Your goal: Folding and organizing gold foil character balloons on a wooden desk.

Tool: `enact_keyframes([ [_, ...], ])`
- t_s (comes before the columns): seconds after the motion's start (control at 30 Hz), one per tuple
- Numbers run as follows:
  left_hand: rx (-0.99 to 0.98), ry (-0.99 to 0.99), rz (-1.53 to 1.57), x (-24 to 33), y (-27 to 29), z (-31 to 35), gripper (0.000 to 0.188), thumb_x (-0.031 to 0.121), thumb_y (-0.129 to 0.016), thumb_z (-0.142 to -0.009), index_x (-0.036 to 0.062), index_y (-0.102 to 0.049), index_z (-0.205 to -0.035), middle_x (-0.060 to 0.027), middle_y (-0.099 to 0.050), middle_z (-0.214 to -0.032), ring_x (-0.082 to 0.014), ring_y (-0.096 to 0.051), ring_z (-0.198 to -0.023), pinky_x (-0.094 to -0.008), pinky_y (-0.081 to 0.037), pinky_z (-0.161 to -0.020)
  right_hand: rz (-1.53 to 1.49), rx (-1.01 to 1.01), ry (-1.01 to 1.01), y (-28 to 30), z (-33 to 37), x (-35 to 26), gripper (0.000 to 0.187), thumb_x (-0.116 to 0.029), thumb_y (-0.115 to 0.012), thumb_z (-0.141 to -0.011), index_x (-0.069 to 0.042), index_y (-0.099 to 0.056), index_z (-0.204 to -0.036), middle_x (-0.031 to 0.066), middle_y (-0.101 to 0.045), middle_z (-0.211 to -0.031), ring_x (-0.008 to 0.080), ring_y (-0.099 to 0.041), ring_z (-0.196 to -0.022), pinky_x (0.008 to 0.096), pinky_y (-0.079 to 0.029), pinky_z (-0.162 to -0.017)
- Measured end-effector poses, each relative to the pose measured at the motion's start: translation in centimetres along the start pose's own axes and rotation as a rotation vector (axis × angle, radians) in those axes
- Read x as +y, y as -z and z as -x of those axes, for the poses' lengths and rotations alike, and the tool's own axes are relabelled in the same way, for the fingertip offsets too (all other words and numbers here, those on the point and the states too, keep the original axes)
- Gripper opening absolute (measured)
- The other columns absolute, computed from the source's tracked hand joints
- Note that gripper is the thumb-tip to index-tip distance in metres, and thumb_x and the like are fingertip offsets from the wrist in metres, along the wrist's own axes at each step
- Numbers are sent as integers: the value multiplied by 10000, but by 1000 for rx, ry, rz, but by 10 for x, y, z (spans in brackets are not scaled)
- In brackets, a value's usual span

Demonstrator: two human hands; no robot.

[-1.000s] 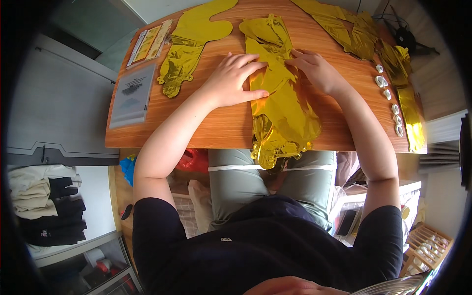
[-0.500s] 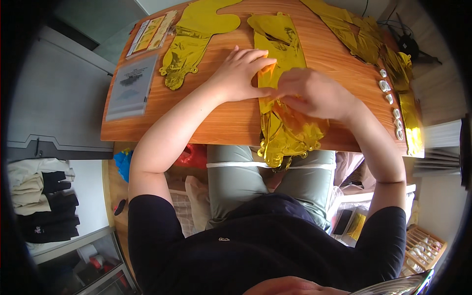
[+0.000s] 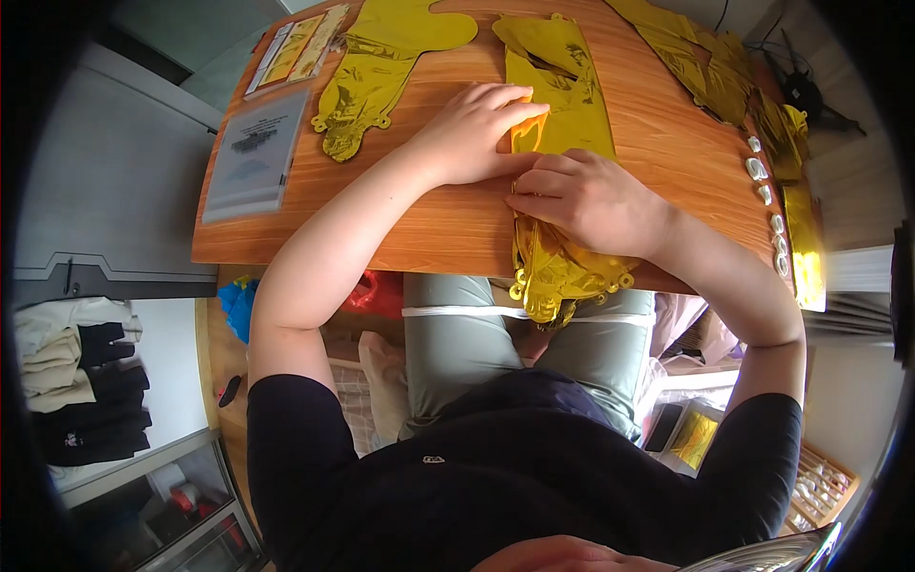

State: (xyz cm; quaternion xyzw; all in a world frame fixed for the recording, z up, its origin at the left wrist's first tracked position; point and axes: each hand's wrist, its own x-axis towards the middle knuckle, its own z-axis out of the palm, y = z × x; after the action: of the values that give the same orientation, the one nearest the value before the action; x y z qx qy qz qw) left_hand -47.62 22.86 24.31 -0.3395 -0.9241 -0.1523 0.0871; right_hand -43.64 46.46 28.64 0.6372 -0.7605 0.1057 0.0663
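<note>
A flat gold foil balloon [image 3: 581, 100] lies lengthwise on the table in front of me, its knobbed lower end hanging over the near edge above my lap. My left hand [image 3: 477, 133] rests at its left side, fingers stretched out onto the foil and thumb apart. Orange-tinted reflections show on the foil beside those fingertips. Just below, my right hand [image 3: 596, 202] lies over the balloon with its fingers curled in and pinching the foil near my left thumb. The fingertips of the right hand are partly hidden.
Another gold foil balloon [image 3: 367, 81] lies to the left, with more gold foil [image 3: 691, 62] at the far right. A clear sleeve with a sheet [image 3: 250, 157] and a colourful card [image 3: 294, 52] sit at the left edge. Small white bundles [image 3: 757, 170] line the right edge.
My right hand, blurred before, has steadied and come down over the foil with its fingers curled. The left hand stays by the balloon's left side. The whole view has shifted slightly.
</note>
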Motion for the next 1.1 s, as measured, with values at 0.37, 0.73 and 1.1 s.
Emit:
enact_keyframes([
  [0.37, -158, -49, 37, -7, 11, 2, 792, 475, -722, -903, 245, -368, -1573, -126, -282, -1648, -323, -228, -1529, -464, -235, -1238, -33, 148, -30, -13, 13, 0, 413, -109, -776, -739, -76, -706, -1145, 45, -694, -1158, 244, -646, -1081, 384, -519, -941],
  [0.73, -290, -42, -38, -8, 13, 1, 873, 477, -687, -923, 278, -208, -1625, -99, -141, -1696, -302, -113, -1563, -473, -137, -1264, -116, 93, -38, -11, 14, -2, 407, -156, -760, -799, -81, -686, -1192, 58, -642, -1267, 270, -610, -1144, 420, -497, -976],
  [1.1, -259, -70, 78, -15, 15, 2, 962, 342, -796, -830, 228, -255, -1617, -134, -153, -1690, -321, -131, -1560, -468, -175, -1252, -151, 131, -46, -12, 13, -6, 379, -174, -754, -830, -69, -690, -1188, 60, -649, -1236, 264, -613, -1155, 415, -491, -987],
])
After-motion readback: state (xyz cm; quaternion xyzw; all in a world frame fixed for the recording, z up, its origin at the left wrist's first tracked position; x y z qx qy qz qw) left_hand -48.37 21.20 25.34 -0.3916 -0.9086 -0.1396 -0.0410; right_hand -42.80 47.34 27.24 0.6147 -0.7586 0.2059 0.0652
